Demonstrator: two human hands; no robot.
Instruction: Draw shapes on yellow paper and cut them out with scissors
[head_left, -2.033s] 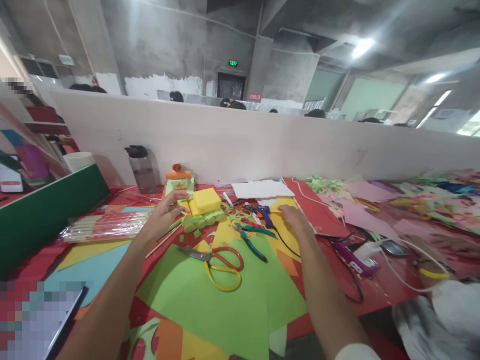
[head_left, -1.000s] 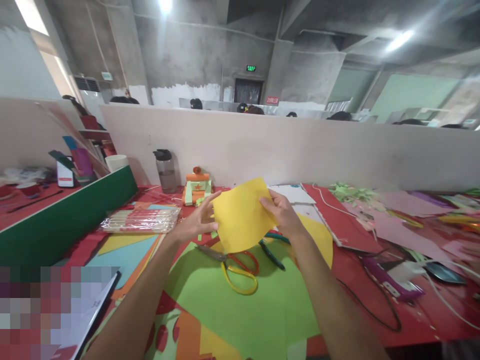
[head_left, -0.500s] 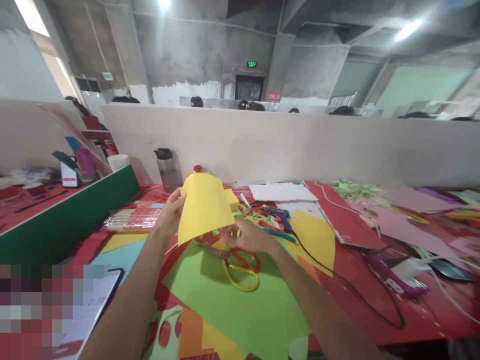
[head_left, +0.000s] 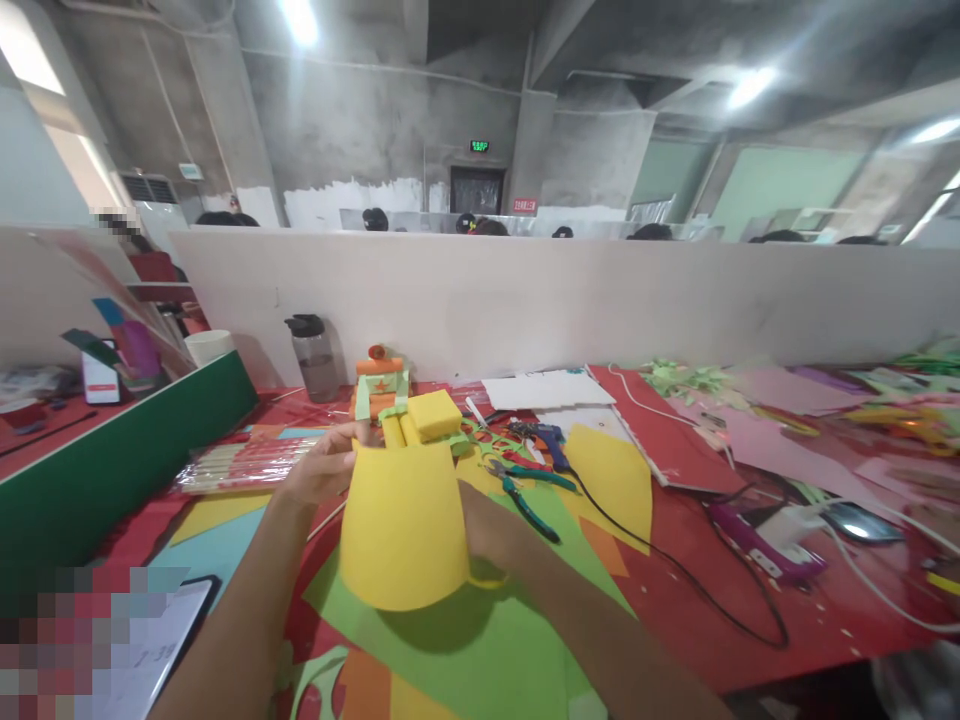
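Observation:
My left hand (head_left: pixel 326 465) is closed on the upper left edge of a curved yellow sheet (head_left: pixel 405 530). Over the right edge of that sheet reaches my right hand (head_left: pixel 487 530), its fingers hidden behind it. Below this hand a bit of the scissors' yellow handle (head_left: pixel 491 581) shows; the sheet covers the rest. Green sheets (head_left: pixel 525 620) lie underneath. Just beyond the yellow sheet are a yellow block (head_left: pixel 433 414) and an orange and green paper figure (head_left: pixel 379 385).
Green-handled pliers (head_left: pixel 531 508) and a blue glue gun (head_left: pixel 551 445) with a black cord lie to the right. A water bottle (head_left: pixel 313 358) stands by the white partition (head_left: pixel 487 300). Wrapped sticks (head_left: pixel 247 465) and a green divider (head_left: pixel 150 440) are at left.
The yellow sheet has come down and nearer, now covering most of the scissors. The paper figure behind it has come into view. My right hand has slipped behind its right edge.

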